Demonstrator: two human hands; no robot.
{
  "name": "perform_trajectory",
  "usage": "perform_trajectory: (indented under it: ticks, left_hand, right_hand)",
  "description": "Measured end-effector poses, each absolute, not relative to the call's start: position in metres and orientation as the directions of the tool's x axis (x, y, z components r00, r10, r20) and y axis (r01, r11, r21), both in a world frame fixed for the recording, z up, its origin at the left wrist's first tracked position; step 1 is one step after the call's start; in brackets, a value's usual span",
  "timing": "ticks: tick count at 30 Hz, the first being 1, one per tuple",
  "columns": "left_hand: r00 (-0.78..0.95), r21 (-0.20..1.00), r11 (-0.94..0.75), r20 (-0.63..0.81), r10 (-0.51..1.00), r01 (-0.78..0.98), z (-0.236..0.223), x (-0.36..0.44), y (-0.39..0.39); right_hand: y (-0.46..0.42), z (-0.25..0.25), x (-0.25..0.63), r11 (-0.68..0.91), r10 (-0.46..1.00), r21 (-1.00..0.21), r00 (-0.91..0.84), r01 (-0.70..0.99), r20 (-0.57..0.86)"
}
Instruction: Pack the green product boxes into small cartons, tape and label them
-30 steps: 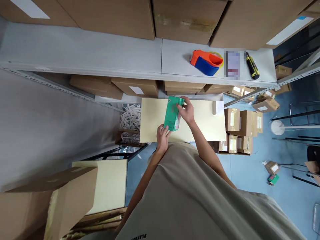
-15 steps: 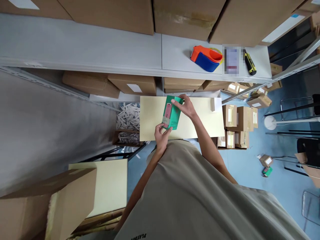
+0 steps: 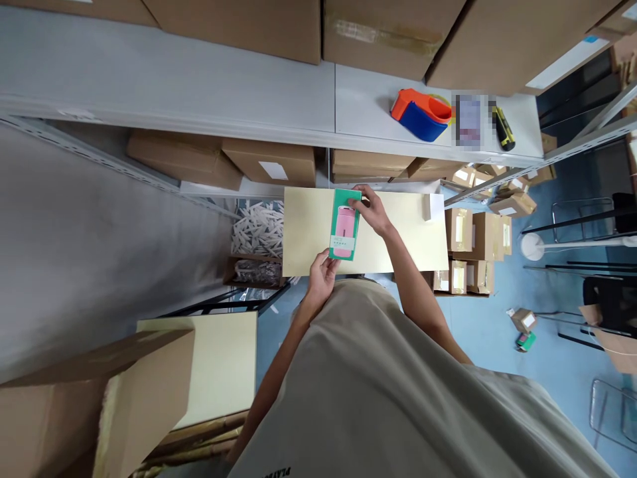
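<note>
Over the pale yellow table [image 3: 308, 226] I hold a green product box [image 3: 343, 229] with a pink bottle-like item printed on the side facing me. My left hand [image 3: 322, 275] grips its lower left corner, thumb at the edge and fingers underneath. At the upper right corner my right hand [image 3: 371, 209] is closed on the box, with the thumb on its front. The fingers behind the box are partly hidden. A small white box [image 3: 434, 207] stands at the right end of the table.
Above the table runs a grey shelf [image 3: 223, 93] bearing large cartons, an orange and blue tape dispenser [image 3: 423, 114] and a yellow and black utility knife [image 3: 504, 129]. White strips [image 3: 259, 229] fill a container at the left. Stacked cartons [image 3: 475, 239] stand right; an open carton [image 3: 149, 385] sits lower left.
The green box has been turned in my hands, from a text-covered side to the side with the pink picture. Both hands have kept hold of it. The view has shifted slightly.
</note>
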State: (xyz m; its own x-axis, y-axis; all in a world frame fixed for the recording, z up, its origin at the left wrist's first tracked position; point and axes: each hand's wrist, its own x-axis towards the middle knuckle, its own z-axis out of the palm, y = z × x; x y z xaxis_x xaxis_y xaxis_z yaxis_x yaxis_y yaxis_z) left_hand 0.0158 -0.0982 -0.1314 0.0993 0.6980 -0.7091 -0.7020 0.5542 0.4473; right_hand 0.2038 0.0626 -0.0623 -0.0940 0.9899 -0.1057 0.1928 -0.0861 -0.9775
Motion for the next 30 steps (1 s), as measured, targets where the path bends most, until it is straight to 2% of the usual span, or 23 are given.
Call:
perform_trajectory:
  ticks: [5, 10, 12, 16, 21, 23, 28, 30]
  left_hand:
    - [-0.080, 0.548, 0.470, -0.705, 0.704, -0.692, -0.126, 0.011, -0.104]
    - [-0.218, 0.619, 0.401, -0.687, 0.694, -0.675, -0.123, 0.000, -0.105]
    - [-0.254, 0.608, 0.385, -0.708, 0.659, -0.694, -0.122, -0.007, -0.106]
    - [-0.215, 0.501, 0.414, -0.795, 0.567, -0.760, -0.123, -0.023, -0.108]
    - [-0.015, 0.320, 0.479, -0.842, 0.539, -0.817, -0.134, -0.036, -0.111]
    - [-0.006, 0.314, 0.489, -0.846, 0.533, -0.814, -0.137, -0.037, -0.113]
    - [-0.047, 0.406, 0.495, -0.807, 0.589, -0.768, -0.138, -0.036, -0.116]
    - [-0.039, 0.399, 0.501, -0.810, 0.585, -0.768, -0.138, -0.037, -0.117]
  right_hand:
    - [0.062, -0.056, 0.197, -0.063, 0.986, -0.975, -0.140, 0.213, -0.095]
    - [0.058, -0.064, 0.178, 0.035, 0.984, -0.924, -0.177, 0.381, -0.035]
    - [0.055, -0.071, 0.169, 0.052, 0.985, -0.892, -0.168, 0.450, -0.028]
    - [0.049, -0.087, 0.155, 0.071, 0.978, -0.896, -0.207, 0.438, -0.023]
    - [0.045, -0.091, 0.148, 0.050, 0.962, -0.943, -0.269, 0.330, -0.043]
    - [0.046, -0.087, 0.147, 0.049, 0.956, -0.939, -0.287, 0.342, -0.055]
    - [0.049, -0.083, 0.145, 0.021, 0.958, -0.908, -0.267, 0.419, -0.101]
    - [0.050, -0.086, 0.145, 0.026, 0.957, -0.901, -0.272, 0.432, -0.103]
